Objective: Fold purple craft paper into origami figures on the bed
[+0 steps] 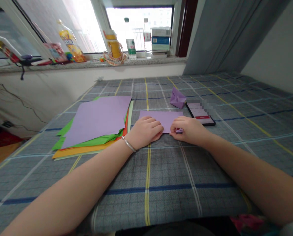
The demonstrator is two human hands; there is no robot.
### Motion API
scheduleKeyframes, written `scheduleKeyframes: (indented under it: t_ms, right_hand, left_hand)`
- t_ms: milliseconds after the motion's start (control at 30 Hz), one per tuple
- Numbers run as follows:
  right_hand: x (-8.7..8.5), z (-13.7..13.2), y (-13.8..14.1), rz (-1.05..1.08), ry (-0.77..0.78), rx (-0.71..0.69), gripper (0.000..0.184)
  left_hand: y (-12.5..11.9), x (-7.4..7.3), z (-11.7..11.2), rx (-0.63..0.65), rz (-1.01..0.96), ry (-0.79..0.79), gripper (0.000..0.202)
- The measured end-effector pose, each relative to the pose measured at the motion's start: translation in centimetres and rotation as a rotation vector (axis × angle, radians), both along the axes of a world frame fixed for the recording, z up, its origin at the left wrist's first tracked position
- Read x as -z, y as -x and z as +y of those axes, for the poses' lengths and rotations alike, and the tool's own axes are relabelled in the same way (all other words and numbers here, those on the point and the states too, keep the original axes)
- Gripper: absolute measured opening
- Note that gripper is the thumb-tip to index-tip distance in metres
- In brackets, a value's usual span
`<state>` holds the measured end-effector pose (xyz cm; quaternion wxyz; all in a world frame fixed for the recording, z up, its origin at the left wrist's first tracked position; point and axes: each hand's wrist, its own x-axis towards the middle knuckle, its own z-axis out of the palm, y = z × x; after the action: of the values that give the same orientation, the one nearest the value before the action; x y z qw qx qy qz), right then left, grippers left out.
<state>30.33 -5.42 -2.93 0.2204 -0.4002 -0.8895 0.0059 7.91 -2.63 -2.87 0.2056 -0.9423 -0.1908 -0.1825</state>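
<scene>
A purple sheet of paper (162, 116), folded into a rectangle, lies flat on the checked cloth in front of me. Over its near left part rests my left hand (146, 131), fingers curled together and closed at the near edge; a silver bangle circles that wrist. My right hand (187, 129) pinches the paper near its right near corner, thumb and index finger bent inward. Both hands hide parts of the near edge. Just beyond the paper stands a folded purple paper piece (177, 98), touching or very close to a phone (200, 113) with its screen lit.
A stack of coloured paper, purple sheet (99, 114) on top with green and orange below, lies left of my hands. The checked cloth (126, 203) covers the whole surface. On the windowsill (156, 62) stand bottles, a yellow cup (115, 49) and boxes (161, 40).
</scene>
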Motion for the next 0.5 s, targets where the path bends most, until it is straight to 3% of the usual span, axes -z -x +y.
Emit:
scheduleKeyframes:
  t_ms: [300,500]
  right_hand:
    - [-0.8,0.3,-1.4,0.035,0.130,-0.018,0.006]
    - [-0.7,1.0,-2.6,0.141,0.211,-0.019,0.006]
  left_hand:
    - [0.8,-0.7,0.4,0.045,0.060,0.016,0.020]
    - [2.3,-1.1,1.4,-0.004,0.002,0.017,0.018]
